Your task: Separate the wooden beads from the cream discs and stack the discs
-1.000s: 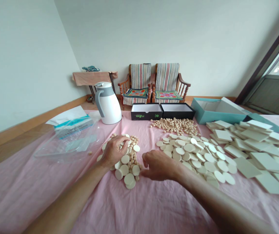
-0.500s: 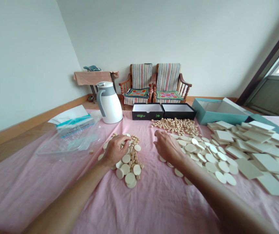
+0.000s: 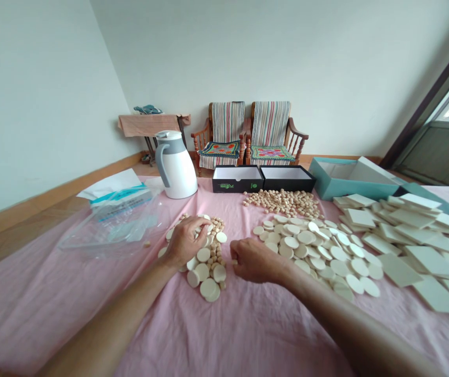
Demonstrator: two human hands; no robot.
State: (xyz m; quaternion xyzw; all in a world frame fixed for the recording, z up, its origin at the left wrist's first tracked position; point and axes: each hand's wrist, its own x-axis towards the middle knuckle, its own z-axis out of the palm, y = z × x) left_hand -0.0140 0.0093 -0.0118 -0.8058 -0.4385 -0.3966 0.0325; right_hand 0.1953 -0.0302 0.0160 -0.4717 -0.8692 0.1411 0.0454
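My left hand (image 3: 187,240) rests over a mixed pile of pale wooden discs (image 3: 209,288) and small round wooden beads (image 3: 217,225). Its fingers are curled with thumb and fingertips close together; whatever they hold, if anything, is hidden. Just right of that pile, low over the pink cloth, my right hand (image 3: 254,260) is closed in a fist. The back of the hand hides what may be inside it. Behind and to the right of this hand spreads a larger heap of wooden discs (image 3: 306,238). Farther back lies a heap of wooden beads (image 3: 283,203).
Square wooden tiles (image 3: 430,262) are heaped at the right. Two black boxes (image 3: 237,186) and a teal box (image 3: 328,183) stand at the back. A white jug (image 3: 181,170) and a clear plastic bag (image 3: 110,230) are on the left of the pink cloth (image 3: 244,324).
My right hand has moved left and toward me, from the disc heap's edge to beside the mixed pile, and its fingers have curled in. My left hand has hardly moved.
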